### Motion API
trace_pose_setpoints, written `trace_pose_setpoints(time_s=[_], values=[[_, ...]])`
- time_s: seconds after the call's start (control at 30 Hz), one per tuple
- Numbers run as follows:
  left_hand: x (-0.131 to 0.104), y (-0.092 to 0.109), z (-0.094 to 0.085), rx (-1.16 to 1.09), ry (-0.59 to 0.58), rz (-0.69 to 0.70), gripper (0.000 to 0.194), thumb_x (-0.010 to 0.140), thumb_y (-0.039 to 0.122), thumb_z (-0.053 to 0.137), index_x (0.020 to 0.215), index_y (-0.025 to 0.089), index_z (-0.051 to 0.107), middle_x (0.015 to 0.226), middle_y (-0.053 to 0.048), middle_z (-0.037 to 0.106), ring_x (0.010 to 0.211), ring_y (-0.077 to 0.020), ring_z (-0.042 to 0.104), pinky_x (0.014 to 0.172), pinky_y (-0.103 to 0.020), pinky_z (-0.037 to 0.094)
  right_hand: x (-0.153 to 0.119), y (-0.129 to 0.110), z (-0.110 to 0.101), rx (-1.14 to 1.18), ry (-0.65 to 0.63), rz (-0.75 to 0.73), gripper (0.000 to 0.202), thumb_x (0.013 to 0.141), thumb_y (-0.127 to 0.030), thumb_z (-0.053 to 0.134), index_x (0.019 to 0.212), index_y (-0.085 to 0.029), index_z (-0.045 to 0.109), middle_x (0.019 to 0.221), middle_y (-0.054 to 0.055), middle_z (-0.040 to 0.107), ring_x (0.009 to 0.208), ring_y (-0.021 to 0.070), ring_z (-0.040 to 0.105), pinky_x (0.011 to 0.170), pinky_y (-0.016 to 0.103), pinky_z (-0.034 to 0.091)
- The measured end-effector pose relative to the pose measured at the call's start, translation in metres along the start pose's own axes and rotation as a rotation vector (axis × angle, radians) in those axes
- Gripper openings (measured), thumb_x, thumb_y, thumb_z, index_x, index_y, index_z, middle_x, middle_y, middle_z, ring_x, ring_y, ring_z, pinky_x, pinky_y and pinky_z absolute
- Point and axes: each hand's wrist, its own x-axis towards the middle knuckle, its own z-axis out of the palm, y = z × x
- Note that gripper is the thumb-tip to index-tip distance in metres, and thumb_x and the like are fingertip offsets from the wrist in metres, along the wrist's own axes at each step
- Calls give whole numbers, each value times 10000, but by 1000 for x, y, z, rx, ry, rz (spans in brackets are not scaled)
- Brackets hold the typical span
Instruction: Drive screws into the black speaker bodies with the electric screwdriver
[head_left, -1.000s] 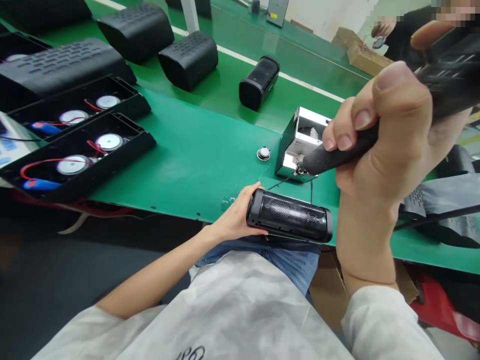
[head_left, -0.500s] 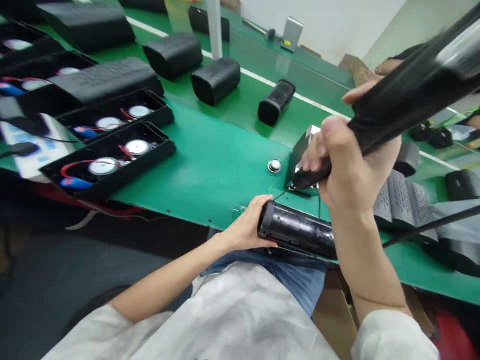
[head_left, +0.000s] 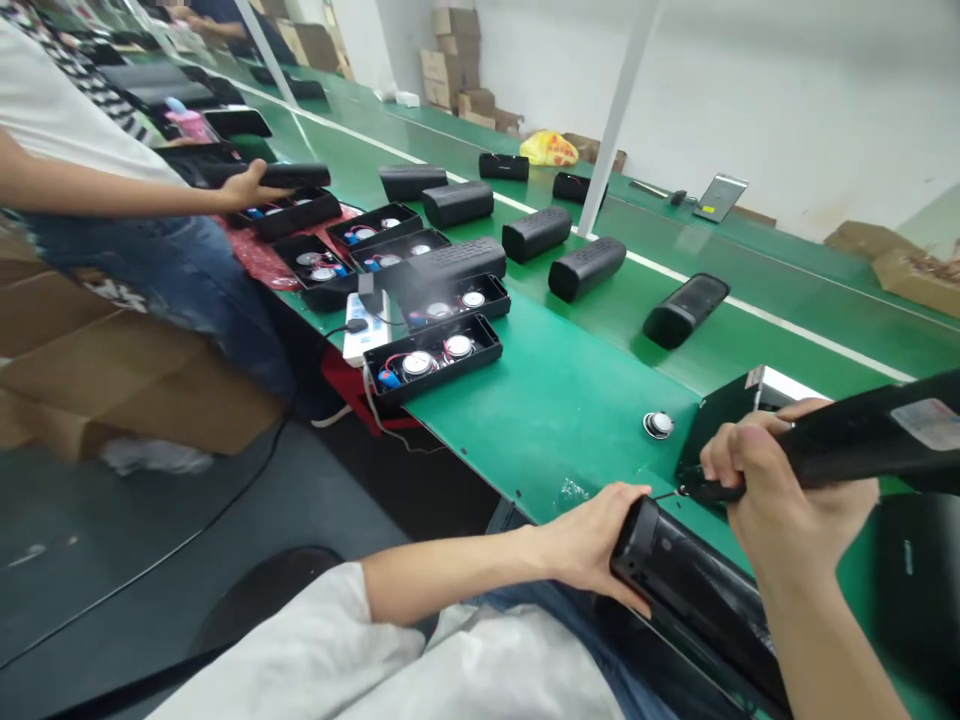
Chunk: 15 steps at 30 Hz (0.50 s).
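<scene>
L hand (head_left: pixel 589 545) on spkr (head_left: pixel 694 595), R hand (head_left: pixel 795 495) on screwdriver (head_left: pixel 870 440)

Head view: spkr is btm right of frame, black, slanting down to the right. L hand clasps its upper-left end, thumb on one side, fingers on the other. R hand, right of frame, is wrapped firmly round the screwdriver; thin bit (head_left: pixel 664 495) points left at the spkr's upper end, contact can't be told.

Just beyond R hand: metal box (head_left: pixel 701 435), partly hidden. Left of box, a round metal part (head_left: pixel 658 425) lies on the green bench (head_left: pixel 562 390), apart from both hands.

Ctr-left: open shell (head_left: pixel 457 372) w/ two white discs (head_left: pixel 418 365), red wire & blue piece; more shells behind. White pwr strip (head_left: pixel 360 340) just beside, w/ plugs in. Upper ctr: black casings (head_left: pixel 587 268) spread along bench.

Upper left: co-worker's hand (head_left: pixel 246 190) holds a long black piece (head_left: pixel 298 175). Yellow bag (head_left: pixel 550 148) & cartons (head_left: pixel 454 65) near top, by wall.
</scene>
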Motion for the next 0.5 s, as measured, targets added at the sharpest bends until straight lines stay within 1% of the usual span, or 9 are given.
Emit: trace_pose_setpoints(time_s=[0.1, 0.2, 0.27, 0.3, 0.33, 0.4, 0.43, 0.47, 0.5], values=[[-1, 4, -4, -1, -17, -17, 1711, 546, 792, 1145, 1857, 235, 197, 1706, -329, 514, 1558, -581, 590, 1311, -761, 531, 0, 2, 1, 33, -8, -33, 328, 931, -273, 985, 1041, -274, 676, 680, -69, 596, 449, 146, 520, 438, 340, 494], [-3, 18, -12, -15, -28, -72, 1602, 631, 747, 1135, 1855, 270, 217, 1742, -291, 489, 1607, -556, 558, 1360, -770, 482, -3, 7, 5, 60, -14, -45, 350, 943, -297, 999, 1057, -271, 670, 688, -80, 601, 450, 129, 527, 437, 309, 472], [-4, 28, -18, -20, -23, -132, 1480, 723, 693, 1112, 1847, 306, 231, 1765, -257, 468, 1640, -531, 534, 1385, -769, 455, -4, 10, 9, 26, -24, -37, 387, 951, -410, 1004, 1062, -270, 661, 696, -82, 608, 453, 123, 536, 435, 297, 462], [-3, 32, -21, -21, -29, -160, 1427, 764, 661, 1100, 1843, 319, 230, 1766, -242, 466, 1645, -518, 534, 1389, -765, 452, -3, 11, 11, 1, -27, -31, 424, 952, -497, 998, 1069, -270, 659, 692, -85, 606, 446, 120, 530, 429, 294, 458], [-3, 35, -24, -21, -37, -180, 1389, 794, 631, 1089, 1838, 327, 224, 1761, -230, 468, 1640, -506, 543, 1385, -760, 458, 0, 11, 12, -22, -58, -17, 463, 959, -577, 978, 1083, -271, 653, 688, -86, 608, 446, 119, 533, 433, 294, 467], [-1, 37, -30, -10, -61, -197, 1343, 835, 578, 1073, 1830, 337, 204, 1758, -216, 461, 1633, -487, 558, 1376, -745, 475, 9, 4, 11, -14, -89, -19, 553, 933, -672, 969, 1140, -294, 623, 665, -112, 585, 430, 120, 518, 424, 294, 472], [0, 37, -32, 3, -68, -195, 1328, 847, 559, 1068, 1828, 339, 200, 1759, -213, 456, 1636, -482, 557, 1375, -738, 479, 15, -4, 8, 7, -108, -33, 557, 936, -663, 967, 1173, -310, 607, 657, -125, 573, 424, 125, 513, 420, 297, 475], [-1, 36, -33, 21, -70, -190, 1317, 854, 545, 1066, 1825, 338, 201, 1761, -212, 451, 1644, -479, 550, 1377, -731, 479, 21, -15, 4, 36, -114, -74, 520, 952, -607, 963, 1188, -319, 599, 649, -134, 561, 417, 130, 504, 411, 301, 469], [-1, 36, -34, 40, -66, -184, 1305, 856, 534, 1068, 1821, 335, 212, 1761, -212, 449, 1652, -478, 542, 1382, -725, 477, 27, -28, -2, 60, -102, -146, 435, 981, -516, 939, 1175, -316, 605, 646, -134, 553, 413, 130, 494, 403, 303, 456]])
